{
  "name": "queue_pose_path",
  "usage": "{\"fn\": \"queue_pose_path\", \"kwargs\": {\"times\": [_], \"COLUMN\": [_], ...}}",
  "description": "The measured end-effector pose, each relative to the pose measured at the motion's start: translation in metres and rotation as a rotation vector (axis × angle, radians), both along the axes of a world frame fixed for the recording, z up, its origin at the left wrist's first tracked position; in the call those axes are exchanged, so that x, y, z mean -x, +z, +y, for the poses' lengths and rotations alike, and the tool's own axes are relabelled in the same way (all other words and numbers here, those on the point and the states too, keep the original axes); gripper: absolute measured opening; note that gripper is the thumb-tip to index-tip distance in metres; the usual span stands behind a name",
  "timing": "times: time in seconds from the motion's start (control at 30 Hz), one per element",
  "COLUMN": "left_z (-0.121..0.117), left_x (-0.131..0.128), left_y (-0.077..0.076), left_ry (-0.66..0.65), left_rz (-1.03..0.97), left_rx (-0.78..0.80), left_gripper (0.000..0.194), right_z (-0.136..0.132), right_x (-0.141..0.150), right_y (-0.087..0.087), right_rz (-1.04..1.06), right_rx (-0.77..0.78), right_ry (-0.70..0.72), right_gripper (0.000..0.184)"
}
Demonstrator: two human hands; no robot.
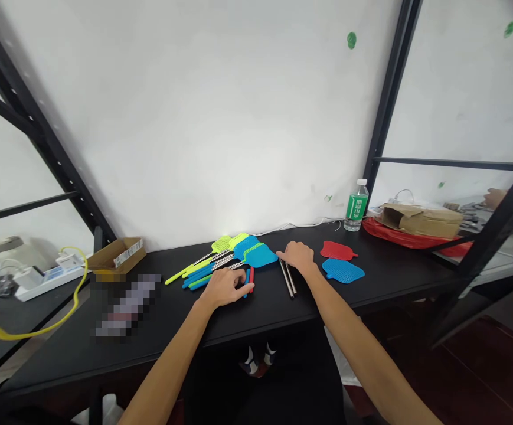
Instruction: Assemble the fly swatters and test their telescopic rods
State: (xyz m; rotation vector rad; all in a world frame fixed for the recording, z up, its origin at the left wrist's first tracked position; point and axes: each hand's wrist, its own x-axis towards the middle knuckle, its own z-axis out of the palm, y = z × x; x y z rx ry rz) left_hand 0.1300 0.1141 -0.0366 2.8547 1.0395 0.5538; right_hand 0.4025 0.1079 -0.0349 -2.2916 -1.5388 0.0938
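Note:
My left hand (226, 287) rests on the desk, fingers curled and thumb apart, beside a red handle (251, 278) and a blue handle (247, 282). Its thumb lies across these two handles. My right hand (299, 256) is closed over the far ends of thin metal rods (288, 280), whose near ends point toward me. Left of and behind my left hand lies a pile of fly swatters with blue heads (261, 255), yellow-green heads (221, 244), and blue and yellow handles. Right of my right hand lie a loose red swatter head (338, 250) and a blue one (343, 270).
A water bottle (356, 205) stands by the wall at the right. A cardboard box (117, 258) and a blurred-out item (128, 307) are on the left. Beyond sit a power strip (50, 282) and a yellow cable (77, 298). Black frame posts (382, 112) flank the black desk (172, 324).

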Motion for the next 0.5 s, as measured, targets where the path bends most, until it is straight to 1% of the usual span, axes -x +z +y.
{"fn": "queue_pose_path", "kwargs": {"times": [0.07, 0.13, 0.23, 0.33, 0.37, 0.5], "left_z": [-0.0005, -0.0011, -0.0024, -0.0036, -0.004, -0.005], "left_x": [-0.0014, -0.0021, -0.0012, 0.0007, 0.0012, 0.0013], "left_y": [0.0009, 0.0019, 0.0037, 0.0053, 0.0057, 0.0058], "left_ry": [0.013, 0.013, -0.016, -0.054, -0.063, -0.067], "left_rz": [0.009, 0.019, 0.026, 0.034, 0.038, 0.023], "left_rx": [0.014, 0.026, 0.028, 0.043, 0.049, 0.046], "left_gripper": [0.038, 0.036, 0.026, 0.013, 0.012, 0.017], "right_z": [0.0, 0.0002, 0.0008, 0.0016, 0.0019, 0.0035], "right_x": [0.0, -0.0002, -0.0004, -0.0002, -0.0001, 0.0003], "right_y": [0.0001, 0.0002, 0.0002, -0.0002, -0.0005, -0.0021], "right_rz": [0.0, -0.01, -0.017, -0.013, -0.013, -0.013], "right_rx": [0.009, 0.012, 0.017, 0.019, 0.015, 0.008], "right_ry": [0.006, 0.005, -0.013, -0.037, -0.042, -0.059], "right_gripper": [0.04, 0.037, 0.033, 0.032, 0.032, 0.033]}}
